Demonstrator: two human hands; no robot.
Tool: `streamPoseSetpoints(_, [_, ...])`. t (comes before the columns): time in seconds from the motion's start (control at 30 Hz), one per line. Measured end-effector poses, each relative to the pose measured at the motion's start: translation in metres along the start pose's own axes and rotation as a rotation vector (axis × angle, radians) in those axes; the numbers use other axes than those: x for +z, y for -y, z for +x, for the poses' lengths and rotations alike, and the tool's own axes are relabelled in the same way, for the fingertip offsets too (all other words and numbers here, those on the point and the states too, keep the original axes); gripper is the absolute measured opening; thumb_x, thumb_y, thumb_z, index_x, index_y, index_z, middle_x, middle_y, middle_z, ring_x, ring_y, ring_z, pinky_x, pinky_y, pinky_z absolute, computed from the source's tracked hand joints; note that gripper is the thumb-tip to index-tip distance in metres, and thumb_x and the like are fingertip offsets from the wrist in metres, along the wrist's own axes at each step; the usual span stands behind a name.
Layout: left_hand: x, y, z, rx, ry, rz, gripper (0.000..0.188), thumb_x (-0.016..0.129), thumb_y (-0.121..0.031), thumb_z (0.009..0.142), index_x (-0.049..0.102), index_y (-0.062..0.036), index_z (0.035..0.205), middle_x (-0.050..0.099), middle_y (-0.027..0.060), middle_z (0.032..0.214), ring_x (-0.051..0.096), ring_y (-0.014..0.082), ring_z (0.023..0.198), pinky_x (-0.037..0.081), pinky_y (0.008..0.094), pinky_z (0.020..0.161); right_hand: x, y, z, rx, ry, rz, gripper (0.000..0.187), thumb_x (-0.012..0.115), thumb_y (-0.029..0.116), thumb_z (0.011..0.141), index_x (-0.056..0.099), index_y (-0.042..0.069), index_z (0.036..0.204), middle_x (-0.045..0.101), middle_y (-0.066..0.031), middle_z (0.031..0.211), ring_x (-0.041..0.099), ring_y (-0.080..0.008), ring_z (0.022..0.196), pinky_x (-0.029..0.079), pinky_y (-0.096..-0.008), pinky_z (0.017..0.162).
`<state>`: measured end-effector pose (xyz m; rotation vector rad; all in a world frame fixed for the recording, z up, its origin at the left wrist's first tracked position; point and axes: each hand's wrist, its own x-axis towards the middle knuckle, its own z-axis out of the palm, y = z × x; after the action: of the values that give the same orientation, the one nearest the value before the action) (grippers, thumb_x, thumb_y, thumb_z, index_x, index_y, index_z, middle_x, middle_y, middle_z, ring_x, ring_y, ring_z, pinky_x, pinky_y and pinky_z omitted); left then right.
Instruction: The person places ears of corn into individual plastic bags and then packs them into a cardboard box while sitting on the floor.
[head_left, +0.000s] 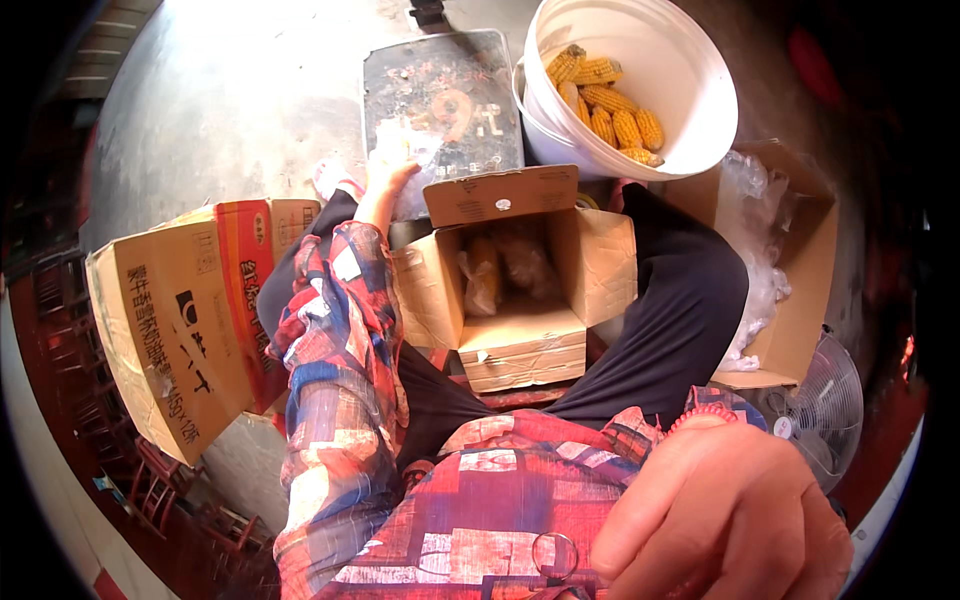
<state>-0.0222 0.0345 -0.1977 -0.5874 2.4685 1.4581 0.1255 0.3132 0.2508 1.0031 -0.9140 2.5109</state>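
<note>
My left hand reaches forward to the near left corner of a dark, worn flat plate that looks like a platform scale. Its fingers are closed on a clear plastic bag, washed out by bright light. Large and close at the lower right, my right hand has its fingers curled in; whatever may be inside is hidden. Between my legs, an open cardboard box contains clear plastic bags, at least one with a yellow corn cob visible in it.
A white bucket with several yellow corn cobs stands ahead on the right. To the left is a tan and red carton. On the right, another cardboard box holds loose plastic bags, with a fan beside it.
</note>
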Motion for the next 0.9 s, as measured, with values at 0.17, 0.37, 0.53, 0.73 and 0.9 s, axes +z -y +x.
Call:
streamPoseSetpoints(0.17, [0.016, -0.002, -0.006, 0.020, -0.120, 0.218, 0.051, 0.080, -0.015, 0.057, 0.057, 0.0026, 0.099, 0.063, 0.0094, 0.088, 0.059, 0.0163, 0.078, 0.048, 0.0303, 0.069, -0.058, -0.010, -0.001, 0.254, 0.237, -0.087, 0.009, 0.060, 0.013, 0.082, 0.063, 0.004, 0.084, 0.063, -0.0128, 0.086, 0.057, -0.0189, 0.069, 0.045, -0.0257, 0.056])
streamPoseSetpoints(0.37, [0.033, -0.033, -0.013, -0.014, -0.135, 0.332, 0.082, 0.082, -0.027, 0.054, 0.043, -0.0067, 0.123, 0.061, 0.0192, 0.104, 0.058, 0.0335, 0.099, 0.046, 0.0406, 0.084, -0.147, -0.013, -0.008, 0.671, 0.268, -0.463, 0.018, 0.060, 0.010, 0.072, 0.063, -0.001, 0.087, 0.062, -0.0113, 0.085, 0.058, -0.0184, 0.075, 0.045, -0.0277, 0.065])
streamPoseSetpoints(0.53, [0.045, -0.027, -0.018, -0.062, -0.129, 0.472, 0.103, 0.083, -0.029, 0.055, 0.022, -0.0155, 0.138, 0.049, 0.0205, 0.116, 0.052, 0.0373, 0.106, 0.045, 0.0437, 0.086, -0.172, -0.019, -0.010, 0.890, 0.317, -0.842, 0.024, 0.063, 0.012, 0.071, 0.061, 0.000, 0.091, 0.060, -0.0059, 0.085, 0.055, -0.0143, 0.074, 0.044, -0.0258, 0.067])
streamPoseSetpoints(0.73, [0.026, -0.029, -0.018, -0.047, -0.160, 0.421, 0.102, 0.079, -0.043, 0.055, 0.026, -0.0180, 0.138, 0.049, 0.0188, 0.119, 0.048, 0.0349, 0.112, 0.041, 0.0457, 0.090, -0.172, -0.026, -0.012, 0.918, 0.290, -0.827, 0.021, 0.063, 0.012, 0.074, 0.061, 0.000, 0.091, 0.060, -0.0054, 0.082, 0.055, -0.0124, 0.073, 0.043, -0.0246, 0.066])
streamPoseSetpoints(0.9, [-0.003, -0.039, -0.014, 0.020, -0.380, 0.151, 0.082, 0.070, -0.045, 0.064, 0.037, -0.0130, 0.132, 0.050, 0.0200, 0.120, 0.048, 0.0344, 0.113, 0.039, 0.0454, 0.092, -0.175, -0.028, -0.017, 0.921, 0.254, -0.895, 0.019, 0.062, 0.012, 0.077, 0.061, 0.000, 0.091, 0.058, -0.0006, 0.078, 0.052, -0.0071, 0.070, 0.042, -0.0212, 0.064])
